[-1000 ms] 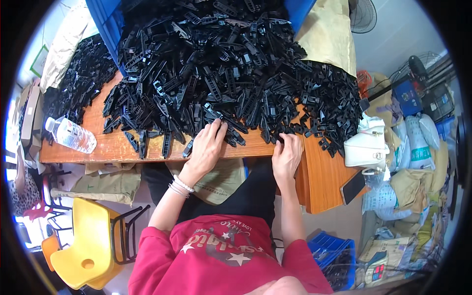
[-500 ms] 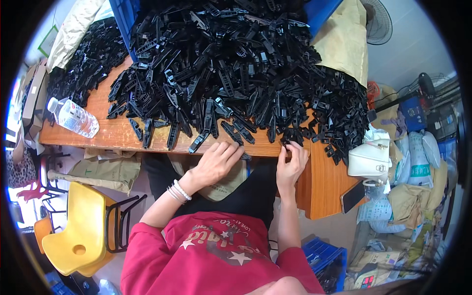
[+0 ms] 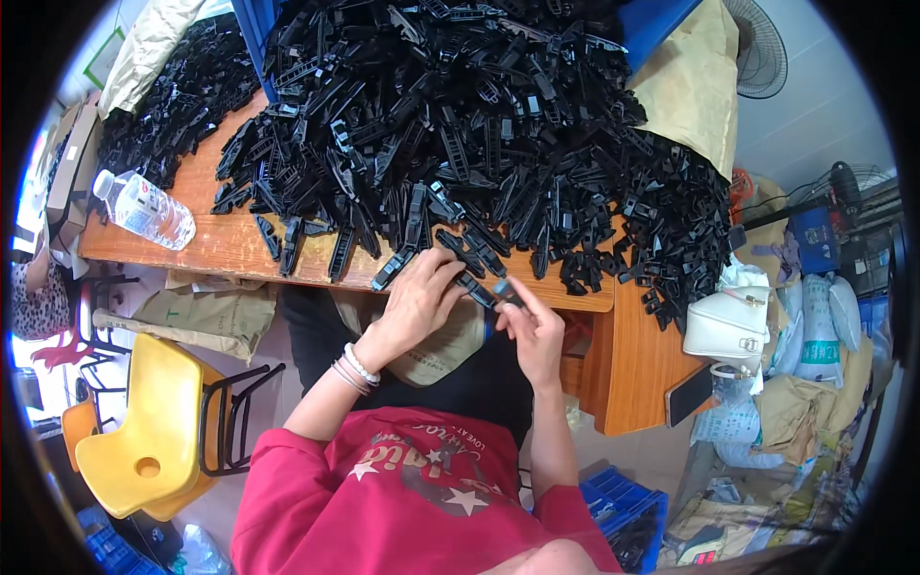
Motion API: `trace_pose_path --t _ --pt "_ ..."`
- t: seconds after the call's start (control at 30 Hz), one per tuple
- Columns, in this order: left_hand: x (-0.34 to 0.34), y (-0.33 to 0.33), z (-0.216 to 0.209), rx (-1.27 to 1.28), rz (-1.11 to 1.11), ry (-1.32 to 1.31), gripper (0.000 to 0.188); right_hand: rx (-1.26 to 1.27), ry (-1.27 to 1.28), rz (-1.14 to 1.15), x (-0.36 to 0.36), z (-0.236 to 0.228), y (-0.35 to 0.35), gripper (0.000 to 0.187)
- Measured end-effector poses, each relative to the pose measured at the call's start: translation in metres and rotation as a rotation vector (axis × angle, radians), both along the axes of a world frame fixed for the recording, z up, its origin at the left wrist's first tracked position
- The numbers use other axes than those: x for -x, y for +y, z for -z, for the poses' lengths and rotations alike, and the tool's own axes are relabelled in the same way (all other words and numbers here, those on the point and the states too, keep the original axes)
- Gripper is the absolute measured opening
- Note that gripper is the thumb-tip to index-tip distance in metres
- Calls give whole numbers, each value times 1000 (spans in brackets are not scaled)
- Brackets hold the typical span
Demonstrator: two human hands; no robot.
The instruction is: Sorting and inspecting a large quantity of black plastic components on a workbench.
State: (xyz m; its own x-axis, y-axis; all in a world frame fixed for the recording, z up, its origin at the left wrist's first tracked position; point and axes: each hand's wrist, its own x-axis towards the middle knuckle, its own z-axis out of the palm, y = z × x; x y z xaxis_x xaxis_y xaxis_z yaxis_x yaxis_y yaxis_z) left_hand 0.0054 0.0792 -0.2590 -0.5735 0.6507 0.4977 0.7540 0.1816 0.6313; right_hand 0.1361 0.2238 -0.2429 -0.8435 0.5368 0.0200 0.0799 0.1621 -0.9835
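At the table's front edge my left hand (image 3: 420, 295) is closed on a long black plastic part (image 3: 476, 291) that points to the right. My right hand (image 3: 533, 331) pinches a small black piece (image 3: 504, 288) at the end of that part; whether the two are joined I cannot tell. Just beyond my fingers spreads a big heap of long black plastic parts (image 3: 412, 125), some with ladder-like slots. A pile of smaller black pieces (image 3: 671, 220) lies to the right of it.
A clear water bottle (image 3: 146, 211) lies on the wooden table (image 3: 201, 244) at the left. On the right are a white handbag (image 3: 724, 321) and a phone (image 3: 689, 393). A yellow chair (image 3: 144, 422) stands lower left, a blue crate (image 3: 623, 508) lower right.
My right hand has come left from the small pieces with one in its fingers and meets the long part. My left hand stays at the table edge, holding that part. The view has shifted slightly.
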Motion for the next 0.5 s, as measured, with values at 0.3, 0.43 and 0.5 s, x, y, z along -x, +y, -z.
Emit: trace_pose_path --t 0.3,0.43,0.5 --pt "5 1 7 -61 9 -34 22 -619 87 154 -3 13 -20 28" --pt "6 -1 3 20 102 34 27 -636 51 122 15 11 -24 28" --pt "6 -1 9 -39 75 -50 27 -656 46 144 17 14 -29 28"
